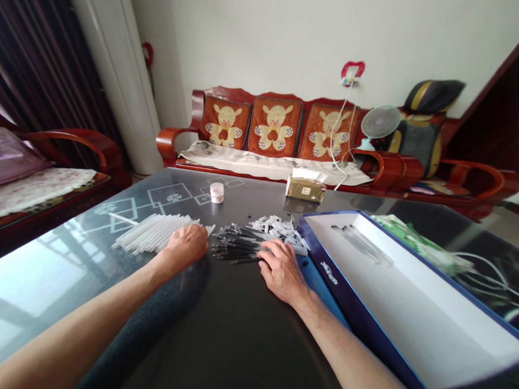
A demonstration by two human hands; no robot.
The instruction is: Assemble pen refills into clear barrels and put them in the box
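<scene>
My left hand (188, 243) is closed, fingers curled down, at the right end of a pile of translucent white pen barrels (150, 234). Barrel ends show just beyond its knuckles; whether it grips one is hidden. My right hand (282, 268) rests with fingers apart and bent over the right ends of a bundle of dark pen refills (237, 244); its fingertips touch them, and I see none held. Behind this hand lies a heap of small white and clear plastic pieces (277, 224), probably pen caps, with a few black bits around.
A long blue box with white inside (395, 287) stands at the right, several assembled-looking pens (363, 243) in its far end. A small white cup-like container (217, 193) and a tissue pack (305, 187) stand farther back. Green packaging (429, 245) and white cable lie beyond the box.
</scene>
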